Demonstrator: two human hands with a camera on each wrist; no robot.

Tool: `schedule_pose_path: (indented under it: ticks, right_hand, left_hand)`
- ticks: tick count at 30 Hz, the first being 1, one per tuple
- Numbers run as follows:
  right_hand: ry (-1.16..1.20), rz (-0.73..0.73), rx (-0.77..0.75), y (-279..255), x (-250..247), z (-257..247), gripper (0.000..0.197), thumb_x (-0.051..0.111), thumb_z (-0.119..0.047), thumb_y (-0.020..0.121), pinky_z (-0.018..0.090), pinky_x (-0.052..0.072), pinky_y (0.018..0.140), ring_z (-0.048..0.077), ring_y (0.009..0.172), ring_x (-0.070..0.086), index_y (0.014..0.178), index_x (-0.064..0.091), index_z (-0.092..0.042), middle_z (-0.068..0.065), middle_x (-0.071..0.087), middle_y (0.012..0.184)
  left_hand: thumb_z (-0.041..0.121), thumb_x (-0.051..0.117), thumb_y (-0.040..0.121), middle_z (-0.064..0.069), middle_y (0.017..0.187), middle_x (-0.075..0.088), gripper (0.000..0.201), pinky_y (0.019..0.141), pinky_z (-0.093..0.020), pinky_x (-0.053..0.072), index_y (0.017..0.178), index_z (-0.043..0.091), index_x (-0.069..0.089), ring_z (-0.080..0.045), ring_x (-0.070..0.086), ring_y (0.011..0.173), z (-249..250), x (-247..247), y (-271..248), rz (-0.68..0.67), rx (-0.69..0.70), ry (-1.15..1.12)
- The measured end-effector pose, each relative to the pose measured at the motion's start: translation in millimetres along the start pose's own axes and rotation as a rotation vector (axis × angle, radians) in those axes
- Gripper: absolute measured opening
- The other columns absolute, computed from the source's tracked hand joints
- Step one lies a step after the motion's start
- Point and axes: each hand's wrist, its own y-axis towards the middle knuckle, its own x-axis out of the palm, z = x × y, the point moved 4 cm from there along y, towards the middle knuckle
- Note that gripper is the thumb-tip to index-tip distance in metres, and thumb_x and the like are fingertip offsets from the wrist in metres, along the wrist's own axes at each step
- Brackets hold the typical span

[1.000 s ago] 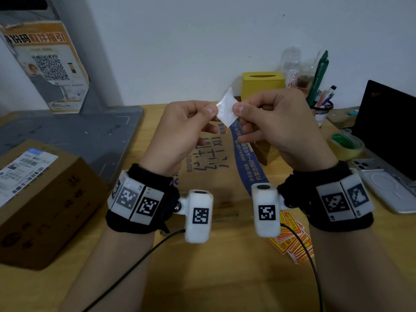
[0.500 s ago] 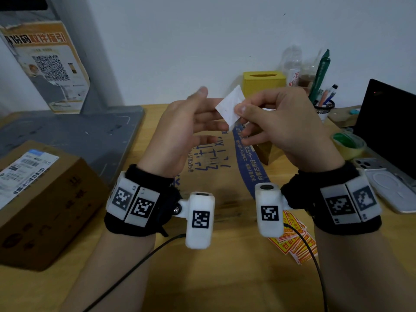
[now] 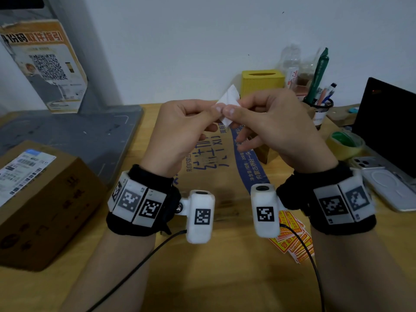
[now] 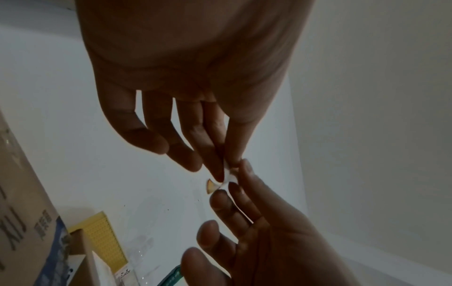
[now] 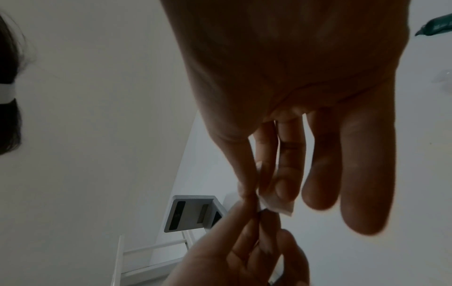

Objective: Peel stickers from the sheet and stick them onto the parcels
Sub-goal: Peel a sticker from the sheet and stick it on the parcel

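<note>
Both hands are raised above the desk and meet at a small white sticker piece [image 3: 229, 97], seen from its white back. My left hand [image 3: 216, 109] pinches its lower edge between thumb and forefinger. My right hand [image 3: 228, 111] pinches it right beside, thumb tips almost touching. In the left wrist view the sticker piece [image 4: 228, 177] shows a yellow-orange corner between the fingertips; in the right wrist view the sticker piece [image 5: 276, 205] looks white. A flat brown parcel [image 3: 211, 176] with blue print lies under the hands. A cardboard box parcel [image 3: 45, 199] with a shipping label sits at the left. Red-and-yellow stickers [image 3: 292, 239] lie by my right wrist.
A yellow box [image 3: 262, 83], bottles and a pen cup [image 3: 319, 106] stand at the back. A tape roll [image 3: 345, 143], a phone [image 3: 387, 188] and a dark laptop [image 3: 391, 122] are on the right. A grey mat [image 3: 67, 136] lies at the back left.
Half a second ago my left hand was open and off the sticker piece, which only my right hand held. My left thumb and forefinger have now closed on it again.
</note>
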Motion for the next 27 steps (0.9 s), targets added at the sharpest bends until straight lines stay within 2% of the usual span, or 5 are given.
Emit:
schedule_pose_path:
  ticks: [6,9,14,24,27]
  right_hand:
    - [0.029,0.017,-0.025,2.5,-1.8,1.1,0.02,0.074,-0.016,0.092,0.03,0.056,0.045,0.016,0.051,0.057,0.075,0.067,-0.007,0.002,0.059,0.057]
    - [0.045,-0.016,-0.023,1.7,-1.4,0.7,0.025,0.071,-0.012,0.094,0.025,0.05,0.042,0.0,0.045,0.055,0.072,0.06,-0.009,-0.014,0.058,0.046]
    - [0.072,-0.034,0.002,-0.3,-1.8,0.2,0.028,0.068,-0.008,0.096,0.022,0.049,0.042,-0.007,0.046,0.057,0.071,0.055,-0.008,-0.018,0.056,0.043]
    - [0.047,0.012,-0.005,1.3,-5.7,0.1,0.028,0.068,-0.015,0.097,0.035,0.062,0.049,0.005,0.051,0.064,0.071,0.056,-0.011,-0.011,0.059,0.046]
    - [0.026,0.074,-0.017,2.7,-5.9,1.6,0.03,0.071,-0.017,0.095,0.034,0.06,0.047,0.023,0.06,0.068,0.068,0.058,-0.014,-0.006,0.059,0.052]
  left_hand:
    - [0.025,0.073,0.089,0.003,0.075,0.076,0.009,0.066,-0.027,0.048,0.082,0.023,0.078,-0.008,0.066,0.072,2.7,-1.8,0.6,0.001,0.0,0.009]
    - [0.025,0.073,0.089,0.002,0.075,0.075,0.01,0.067,-0.029,0.046,0.082,0.021,0.078,-0.009,0.066,0.074,2.3,-2.5,1.1,-0.013,-0.007,0.009]
    - [0.024,0.073,0.089,0.001,0.074,0.075,0.012,0.068,-0.032,0.043,0.08,0.019,0.079,-0.012,0.064,0.073,-1.5,-2.3,1.5,-0.024,-0.04,-0.021]
    - [0.025,0.072,0.09,0.003,0.073,0.076,0.011,0.062,-0.022,0.046,0.086,0.018,0.079,-0.007,0.066,0.07,-1.3,-4.5,2.7,0.013,-0.041,-0.008]
    - [0.022,0.072,0.091,0.004,0.069,0.075,0.01,0.056,-0.013,0.047,0.084,0.017,0.078,-0.003,0.066,0.064,2.1,-4.4,1.4,0.045,0.012,0.005]
